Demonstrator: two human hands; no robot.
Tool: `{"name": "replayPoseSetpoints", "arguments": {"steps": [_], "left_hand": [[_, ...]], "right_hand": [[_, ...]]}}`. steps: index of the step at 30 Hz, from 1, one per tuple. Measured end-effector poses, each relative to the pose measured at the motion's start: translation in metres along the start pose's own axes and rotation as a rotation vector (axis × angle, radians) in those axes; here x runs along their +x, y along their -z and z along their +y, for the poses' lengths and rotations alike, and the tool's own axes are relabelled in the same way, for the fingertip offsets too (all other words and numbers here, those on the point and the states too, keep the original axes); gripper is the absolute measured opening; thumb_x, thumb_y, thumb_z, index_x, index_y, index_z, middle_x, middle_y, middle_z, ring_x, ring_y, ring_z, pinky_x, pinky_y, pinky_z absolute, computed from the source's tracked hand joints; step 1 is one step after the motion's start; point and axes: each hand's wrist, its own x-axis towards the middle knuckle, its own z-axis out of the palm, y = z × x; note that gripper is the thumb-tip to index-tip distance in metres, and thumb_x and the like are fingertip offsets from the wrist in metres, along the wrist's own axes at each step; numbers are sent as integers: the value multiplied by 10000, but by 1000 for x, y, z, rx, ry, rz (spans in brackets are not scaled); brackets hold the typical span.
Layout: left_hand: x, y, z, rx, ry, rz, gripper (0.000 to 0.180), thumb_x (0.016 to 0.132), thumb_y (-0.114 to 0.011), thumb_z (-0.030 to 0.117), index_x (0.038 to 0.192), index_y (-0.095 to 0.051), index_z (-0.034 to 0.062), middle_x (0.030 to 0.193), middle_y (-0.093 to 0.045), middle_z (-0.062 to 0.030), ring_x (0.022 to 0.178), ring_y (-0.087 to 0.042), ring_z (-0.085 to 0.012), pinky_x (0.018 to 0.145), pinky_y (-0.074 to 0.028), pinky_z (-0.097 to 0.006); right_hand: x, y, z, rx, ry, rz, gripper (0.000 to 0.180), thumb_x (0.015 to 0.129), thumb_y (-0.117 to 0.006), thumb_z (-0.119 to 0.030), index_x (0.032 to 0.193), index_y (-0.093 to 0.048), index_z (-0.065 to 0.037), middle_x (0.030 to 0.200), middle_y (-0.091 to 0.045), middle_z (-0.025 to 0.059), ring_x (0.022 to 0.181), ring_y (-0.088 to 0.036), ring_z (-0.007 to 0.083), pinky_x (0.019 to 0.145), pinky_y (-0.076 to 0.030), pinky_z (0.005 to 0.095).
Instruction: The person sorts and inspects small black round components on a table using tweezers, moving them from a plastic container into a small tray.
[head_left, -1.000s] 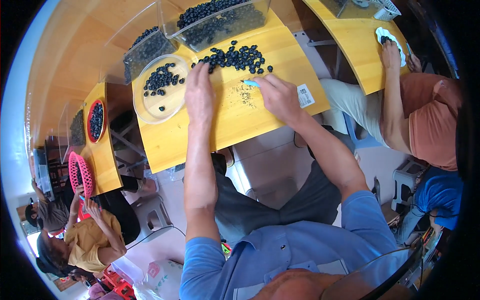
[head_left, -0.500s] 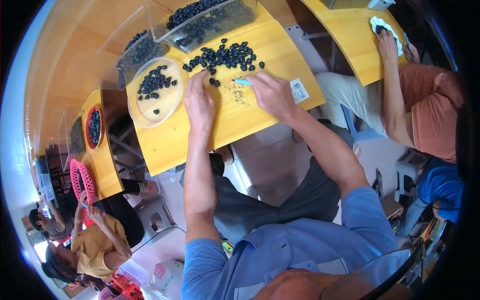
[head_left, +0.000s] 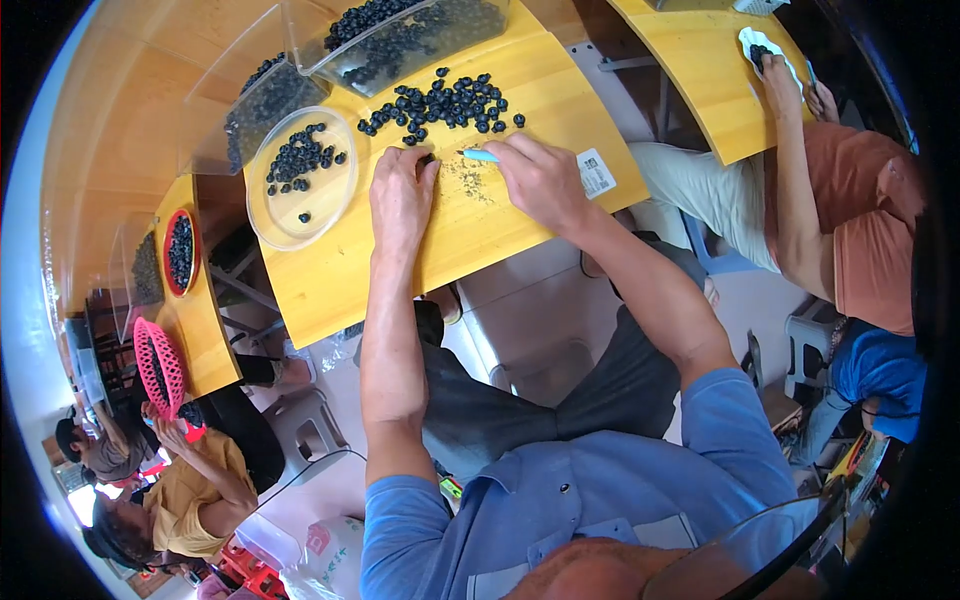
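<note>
From my remote seat I'm looking down on a yellow wooden worktop (head_left: 350, 290), and here's the left hand (head_left: 402, 195), its fingers pinching a small, round, near-black piece (head_left: 427, 160); whether that piece is touching the wood, I can't tell. Across from it, the right hand (head_left: 543, 185) is gripping a slim, light-blue, pen-shaped tool (head_left: 480, 155), fingers wrapped round it and its dark tip pointing toward the left hand. Pale brown crumbs (head_left: 470, 183) are lying scattered between the hands, beside that tip. Just beyond the hands, I'm seeing a loose heap of glossy near-black round pieces (head_left: 450, 105) spreading out. More are sitting in a shallow, clear, round plastic tray (head_left: 325, 208) by the left edge, and a clear rectangular plastic bin (head_left: 385, 78) is standing toward the far edge, holding plenty more. Over near the right edge, a white printed label (head_left: 597, 175) is lying flat.
</note>
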Motion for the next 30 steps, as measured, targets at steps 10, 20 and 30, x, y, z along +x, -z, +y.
{"name": "replayPoseSetpoints", "arguments": {"steps": [10,20,30], "left_hand": [[-2,-6,0,37,-24,23,214,906,-762,84,1104,-741,8,995,-722,-185,920,-709,-350,826,-577,-415],[-5,-3,5,-378,100,162,137,932,-762,73,1036,-771,-16,957,-751,-130,788,-733,-184,740,-582,-306],[-4,-9,-4,-669,346,74,162,908,-782,24,1062,-776,-28,970,-749,-57,870,-697,-102,785,-554,-237]], "right_hand": [[-1,1,0,1,-2,-13,207,854,-729,-11,1056,-747,-55,863,-656,67,738,-683,273,636,-555,398],[-2,0,0,-8,-7,-23,189,864,-719,-9,1045,-753,-46,848,-652,70,724,-681,275,641,-559,395],[0,0,-3,-2,-22,-40,181,868,-718,-14,1042,-755,-49,851,-663,64,737,-689,265,639,-559,391]]}}
